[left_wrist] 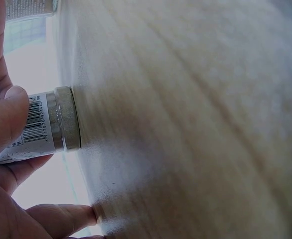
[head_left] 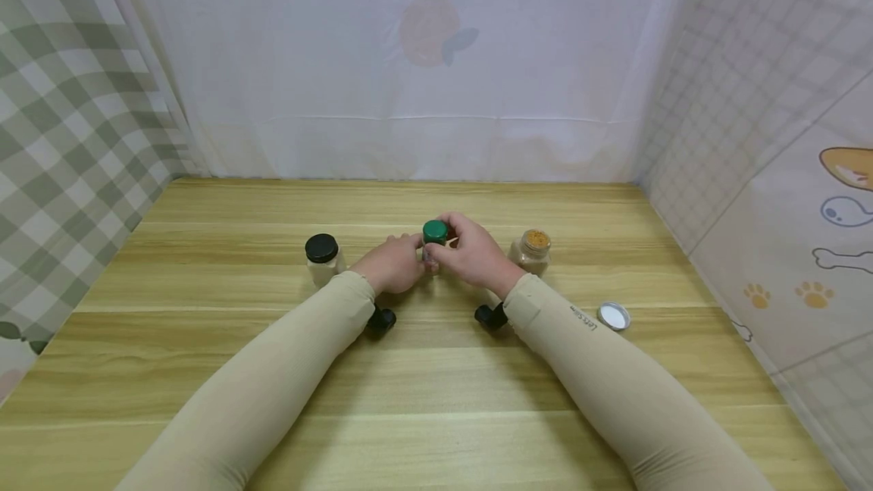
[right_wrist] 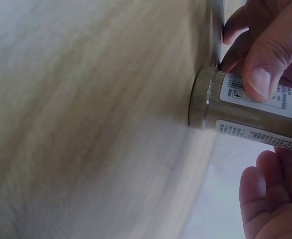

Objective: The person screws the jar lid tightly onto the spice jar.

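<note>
green-capped spice jar (right_wrist: 235,110): between the two hands, roughly upright, base meeting the wooden tabletop (head_left: 436,377).
left hand (head_left: 395,264): gripping the jar low on its labelled side, thumb across the front, one fingertip down on the tabletop.
right hand (head_left: 480,256): thumb and finger closed around the jar's top; whether they bear on the green cap (head_left: 435,230) or just beneath it, i cannot tell.
lidless jar of orange powder (head_left: 535,251): just right of the right hand, partly hidden; an outward swing of that hand could topple it and spill powder.
loose lid (head_left: 614,317): farther right of the right hand.
black-lidded jar (head_left: 323,258): just left of the left hand, which could bump it drawing back sideways.
grip risk: uneven force could tip the slim jar; a slack left hold could let it slip.
</note>
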The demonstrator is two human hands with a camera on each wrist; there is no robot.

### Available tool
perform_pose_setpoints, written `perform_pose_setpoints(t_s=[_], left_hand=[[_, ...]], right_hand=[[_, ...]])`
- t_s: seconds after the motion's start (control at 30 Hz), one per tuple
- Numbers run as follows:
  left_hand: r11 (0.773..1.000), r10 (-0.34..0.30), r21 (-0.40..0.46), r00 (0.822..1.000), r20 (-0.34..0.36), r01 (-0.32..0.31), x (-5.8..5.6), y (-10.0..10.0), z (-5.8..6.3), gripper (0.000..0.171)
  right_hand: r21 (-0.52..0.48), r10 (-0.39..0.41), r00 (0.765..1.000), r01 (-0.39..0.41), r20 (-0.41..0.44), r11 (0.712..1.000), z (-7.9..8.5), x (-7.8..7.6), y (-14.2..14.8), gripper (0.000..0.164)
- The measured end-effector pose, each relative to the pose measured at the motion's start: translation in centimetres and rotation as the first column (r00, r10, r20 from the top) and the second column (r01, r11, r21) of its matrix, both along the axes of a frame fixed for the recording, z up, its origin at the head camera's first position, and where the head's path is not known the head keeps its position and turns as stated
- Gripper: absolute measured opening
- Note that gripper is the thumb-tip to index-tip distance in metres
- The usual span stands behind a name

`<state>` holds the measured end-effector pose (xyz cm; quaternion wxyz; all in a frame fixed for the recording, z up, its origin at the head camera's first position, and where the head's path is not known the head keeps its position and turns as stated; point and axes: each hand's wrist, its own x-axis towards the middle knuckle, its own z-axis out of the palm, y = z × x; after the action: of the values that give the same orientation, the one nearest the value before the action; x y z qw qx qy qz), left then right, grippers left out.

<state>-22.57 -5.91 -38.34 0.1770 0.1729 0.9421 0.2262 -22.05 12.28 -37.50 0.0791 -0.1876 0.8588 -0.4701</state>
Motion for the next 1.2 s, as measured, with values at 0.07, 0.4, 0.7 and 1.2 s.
perform_pose_setpoints(t_s=[0.07, 0.4, 0.7, 1.2], left_hand=[[1.000, 0.003, -0.002, 1.000, 0.003, -0.002, -0.04, 0.01, -0.06, 0.058], [1.000, -0.002, -0.011, 1.000, 0.002, 0.002, -0.04, 0.01, -0.02, 0.057], [1.000, 0.002, 0.007, 1.000, 0.006, -0.002, 0.01, 0.01, 0.06, 0.057], [1.000, 0.020, 0.016, 1.000, 0.024, -0.020, -0.01, -0.09, -0.08, 0.060]], right_hand=[[-0.007, 0.003, 1.000, -0.003, 0.008, 1.000, 0.01, -0.01, 0.03, 0.046], [-0.013, 0.030, 0.999, -0.031, -0.011, 0.999, 0.09, -0.02, 0.08, 0.033], [-0.010, 0.028, 1.000, -0.028, -0.005, 1.000, 0.09, -0.19, 0.08, 0.048], [0.019, 0.019, 1.000, -0.019, 0.008, 1.000, 0.24, -0.21, 0.12, 0.050]])
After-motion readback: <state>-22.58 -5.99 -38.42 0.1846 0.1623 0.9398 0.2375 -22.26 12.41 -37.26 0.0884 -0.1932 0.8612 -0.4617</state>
